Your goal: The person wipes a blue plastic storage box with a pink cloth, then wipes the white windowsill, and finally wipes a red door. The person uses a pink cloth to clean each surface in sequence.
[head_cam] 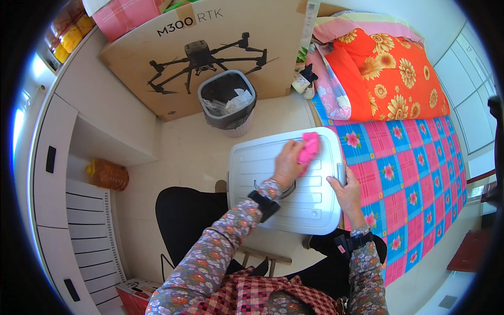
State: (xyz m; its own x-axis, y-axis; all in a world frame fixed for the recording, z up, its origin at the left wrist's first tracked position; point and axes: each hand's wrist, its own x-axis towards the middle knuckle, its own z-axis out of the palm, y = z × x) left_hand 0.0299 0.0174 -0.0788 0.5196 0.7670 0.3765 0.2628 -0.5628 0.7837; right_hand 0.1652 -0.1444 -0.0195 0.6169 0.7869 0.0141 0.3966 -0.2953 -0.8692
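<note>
Before me stands a plastic storage box whose pale ribbed lid (271,149) faces up. My left hand (289,163) presses a bright pink cloth (310,147) onto the lid near its far right corner. At the box's right side, my right hand (346,193) grips the edge by the grey latch (341,174), with the thumb resting on top of the lid. A carrying handle (290,191) on the lid is partly hidden beneath my left forearm. The box's walls are mostly out of sight under the lid.
A lined waste bin (236,128) holding crumpled white scraps stands just beyond the box, before a large drone carton (130,75). A bed with a checked floral sheet (401,157) borders the right. Leftward are a cabinet (53,118) and an oil jug (110,174). A wooden stool (271,258) shows below.
</note>
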